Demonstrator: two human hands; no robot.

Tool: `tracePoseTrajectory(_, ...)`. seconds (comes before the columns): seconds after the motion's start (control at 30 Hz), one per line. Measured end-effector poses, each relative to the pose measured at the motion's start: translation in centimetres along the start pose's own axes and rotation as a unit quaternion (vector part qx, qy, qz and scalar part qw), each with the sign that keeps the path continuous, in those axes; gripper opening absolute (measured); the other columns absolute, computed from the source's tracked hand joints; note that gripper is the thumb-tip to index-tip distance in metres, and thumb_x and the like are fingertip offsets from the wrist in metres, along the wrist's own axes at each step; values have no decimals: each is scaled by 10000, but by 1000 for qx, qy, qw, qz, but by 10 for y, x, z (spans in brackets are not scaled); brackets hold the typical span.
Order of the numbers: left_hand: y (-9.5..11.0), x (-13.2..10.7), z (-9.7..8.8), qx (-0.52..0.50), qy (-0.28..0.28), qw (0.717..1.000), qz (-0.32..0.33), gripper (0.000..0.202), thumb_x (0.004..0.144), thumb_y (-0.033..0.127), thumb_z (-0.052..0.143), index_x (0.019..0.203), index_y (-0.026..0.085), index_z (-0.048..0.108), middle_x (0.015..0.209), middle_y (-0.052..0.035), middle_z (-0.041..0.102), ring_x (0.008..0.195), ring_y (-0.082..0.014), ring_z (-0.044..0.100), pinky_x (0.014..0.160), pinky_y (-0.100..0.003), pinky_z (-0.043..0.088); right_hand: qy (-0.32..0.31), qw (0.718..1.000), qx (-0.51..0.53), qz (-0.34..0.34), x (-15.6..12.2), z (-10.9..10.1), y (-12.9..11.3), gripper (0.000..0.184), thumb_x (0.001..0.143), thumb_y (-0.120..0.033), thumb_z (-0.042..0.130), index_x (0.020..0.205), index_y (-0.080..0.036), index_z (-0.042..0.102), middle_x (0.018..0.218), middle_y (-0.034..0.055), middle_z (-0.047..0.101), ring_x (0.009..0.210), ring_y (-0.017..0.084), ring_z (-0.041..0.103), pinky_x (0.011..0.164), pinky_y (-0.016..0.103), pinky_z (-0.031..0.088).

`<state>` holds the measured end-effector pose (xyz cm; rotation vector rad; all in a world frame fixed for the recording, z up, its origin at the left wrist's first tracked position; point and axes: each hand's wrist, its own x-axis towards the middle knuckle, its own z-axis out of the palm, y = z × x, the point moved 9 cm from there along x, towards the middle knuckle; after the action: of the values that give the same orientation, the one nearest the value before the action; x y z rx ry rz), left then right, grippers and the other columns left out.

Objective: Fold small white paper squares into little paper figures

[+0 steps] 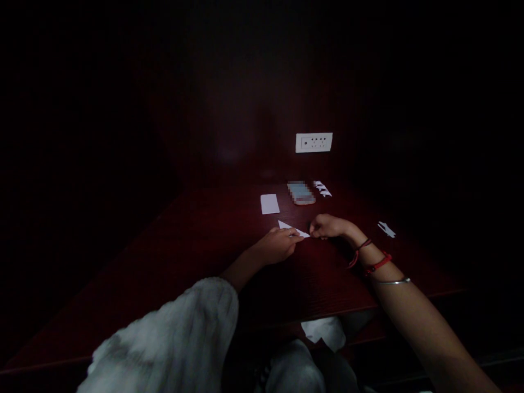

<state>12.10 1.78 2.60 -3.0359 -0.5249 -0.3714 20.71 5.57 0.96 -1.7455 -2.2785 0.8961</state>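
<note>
On the dark red table lies a white piece of paper (284, 225) folded into a narrow triangle. My left hand (278, 244) rests on it with the fingers stretched out flat, covering its lower middle. At the paper's pointed right end, my right hand (326, 226) is closed, with thumb and fingers pinched together at the tip. A small dark patch shows beside those fingertips; I cannot tell what it is. Just behind the triangle lies a flat, nearly square sheet of white paper (269, 204), touched by neither hand.
Farther back are a phone-like object (301, 194) with a pixelated surface and a zigzag-folded white paper (323, 189). Another folded white strip (386, 229) lies right of my right forearm. A white socket plate (314, 142) is on the back wall. The table's front edge (286, 323) is near my lap.
</note>
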Motion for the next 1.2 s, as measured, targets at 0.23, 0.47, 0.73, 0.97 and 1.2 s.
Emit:
tracePoseTrajectory(0.23, 0, -1, 0, 13, 8, 1000, -1, 328, 784, 180, 328, 1097, 240, 403, 1060, 0, 461, 960, -137, 417, 798, -274, 313, -2, 999, -45, 7, 0, 0, 0, 223, 619, -140, 422, 755, -76, 586, 564, 30, 549, 436, 61, 444, 421, 149, 341)
tracePoseTrajectory(0.47, 1, -1, 0, 7, 7, 1000, -7, 334, 777, 173, 336, 1098, 234, 403, 1078, -9, 448, 971, -138, 410, 817, -276, 308, -15, 989, -146, -6, 1, 0, -9, 216, 634, -156, 431, 758, -86, 594, 614, 46, 570, 481, 74, 469, 444, 153, 329)
tracePoseTrajectory(0.73, 1, 1, 3, -4, -17, 1000, -10, 355, 763, 139, 333, 1105, 200, 409, 1080, -24, 454, 967, -133, 427, 823, -253, 322, -8, 995, -103, -4, 3, 3, -2, 196, 638, -175, 420, 708, -88, 581, 550, 31, 540, 443, 67, 433, 419, 157, 316)
tracePoseTrajectory(0.97, 2, 3, 4, 0, -28, 999, -15, 352, 763, 142, 335, 1103, 187, 413, 1063, -34, 463, 950, -141, 441, 799, -251, 344, 20, 998, -46, 33, 2, -3, 11, 160, 619, -178, 430, 646, -86, 558, 496, 13, 498, 405, 59, 406, 391, 161, 311)
tracePoseTrajectory(1.2, 1, 2, 2, -8, -9, 1000, -17, 365, 747, 123, 338, 1094, 197, 421, 1044, -24, 466, 933, -136, 444, 804, -249, 345, 9, 996, 91, 0, 1, 0, 13, 147, 592, -143, 433, 671, -86, 543, 532, 4, 514, 436, 57, 436, 434, 164, 370)
